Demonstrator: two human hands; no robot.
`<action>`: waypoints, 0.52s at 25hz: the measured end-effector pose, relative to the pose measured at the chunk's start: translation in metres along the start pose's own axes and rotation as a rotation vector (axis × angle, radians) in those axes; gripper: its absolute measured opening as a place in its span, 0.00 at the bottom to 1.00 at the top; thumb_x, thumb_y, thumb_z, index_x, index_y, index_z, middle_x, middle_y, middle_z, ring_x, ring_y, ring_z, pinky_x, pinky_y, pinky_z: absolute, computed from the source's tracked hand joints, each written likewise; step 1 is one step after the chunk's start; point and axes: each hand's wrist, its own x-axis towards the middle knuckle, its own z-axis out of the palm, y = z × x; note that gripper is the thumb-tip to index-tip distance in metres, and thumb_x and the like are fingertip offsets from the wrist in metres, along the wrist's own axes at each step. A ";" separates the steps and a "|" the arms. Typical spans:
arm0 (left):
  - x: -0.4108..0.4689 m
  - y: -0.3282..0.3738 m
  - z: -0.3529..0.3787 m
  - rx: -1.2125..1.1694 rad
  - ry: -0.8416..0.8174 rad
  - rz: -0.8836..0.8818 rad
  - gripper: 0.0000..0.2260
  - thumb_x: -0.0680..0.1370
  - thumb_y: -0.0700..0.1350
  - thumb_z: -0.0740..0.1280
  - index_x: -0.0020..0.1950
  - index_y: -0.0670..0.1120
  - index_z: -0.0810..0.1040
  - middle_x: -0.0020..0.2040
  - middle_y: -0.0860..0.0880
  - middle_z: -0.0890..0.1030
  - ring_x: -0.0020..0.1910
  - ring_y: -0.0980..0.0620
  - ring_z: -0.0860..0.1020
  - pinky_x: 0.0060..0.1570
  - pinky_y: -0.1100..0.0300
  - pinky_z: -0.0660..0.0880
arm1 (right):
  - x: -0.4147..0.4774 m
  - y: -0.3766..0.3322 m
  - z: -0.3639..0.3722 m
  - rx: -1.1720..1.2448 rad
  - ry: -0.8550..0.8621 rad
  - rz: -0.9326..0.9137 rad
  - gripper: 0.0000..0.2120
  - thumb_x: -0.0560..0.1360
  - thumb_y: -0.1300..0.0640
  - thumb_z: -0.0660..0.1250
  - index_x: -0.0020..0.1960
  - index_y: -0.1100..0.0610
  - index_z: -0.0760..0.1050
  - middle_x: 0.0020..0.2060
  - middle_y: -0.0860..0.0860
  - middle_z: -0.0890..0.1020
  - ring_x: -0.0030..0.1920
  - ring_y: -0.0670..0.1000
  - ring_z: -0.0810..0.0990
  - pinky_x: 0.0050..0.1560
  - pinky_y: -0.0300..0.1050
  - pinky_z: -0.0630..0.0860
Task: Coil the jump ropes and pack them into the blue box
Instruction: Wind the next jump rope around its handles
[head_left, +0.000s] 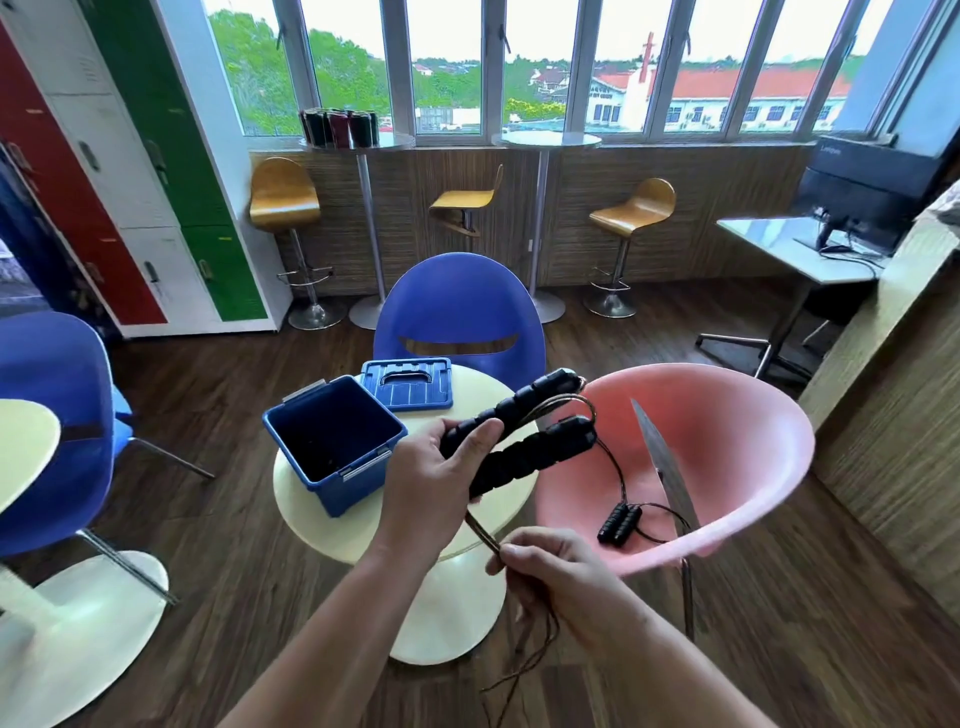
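My left hand grips the two black foam handles of a jump rope side by side above the round cream table. Its thin cord loops back from the handle tips and runs down to my right hand, which pinches it below the table's edge; the rest hangs toward the floor. The blue box stands open on the table, left of my left hand, its inside dark. A second jump rope with black handles lies in the seat of the pink chair.
The box's blue lid lies flat on the table behind the box. A blue chair stands beyond the table, another blue chair at the left. Lockers line the left wall; bar stools and a desk stand farther back.
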 end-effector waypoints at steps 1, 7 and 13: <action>0.001 -0.002 -0.002 0.029 0.017 0.017 0.10 0.78 0.52 0.74 0.46 0.46 0.84 0.37 0.48 0.87 0.35 0.47 0.84 0.39 0.51 0.81 | 0.000 -0.001 -0.002 -0.029 0.002 -0.010 0.13 0.74 0.49 0.72 0.45 0.60 0.83 0.28 0.52 0.70 0.28 0.50 0.65 0.32 0.43 0.78; 0.000 -0.010 -0.014 0.277 -0.030 0.090 0.14 0.74 0.61 0.73 0.45 0.50 0.84 0.37 0.52 0.86 0.37 0.54 0.84 0.41 0.53 0.80 | 0.007 -0.023 -0.046 -0.521 0.082 0.049 0.13 0.66 0.44 0.76 0.33 0.52 0.80 0.29 0.53 0.75 0.30 0.51 0.72 0.33 0.46 0.72; -0.012 -0.017 -0.028 0.431 -0.238 0.115 0.07 0.72 0.52 0.78 0.41 0.52 0.83 0.35 0.52 0.84 0.31 0.61 0.78 0.32 0.69 0.72 | 0.023 -0.091 -0.071 -0.815 0.181 -0.022 0.10 0.68 0.59 0.72 0.29 0.52 0.79 0.25 0.45 0.72 0.28 0.46 0.69 0.32 0.43 0.65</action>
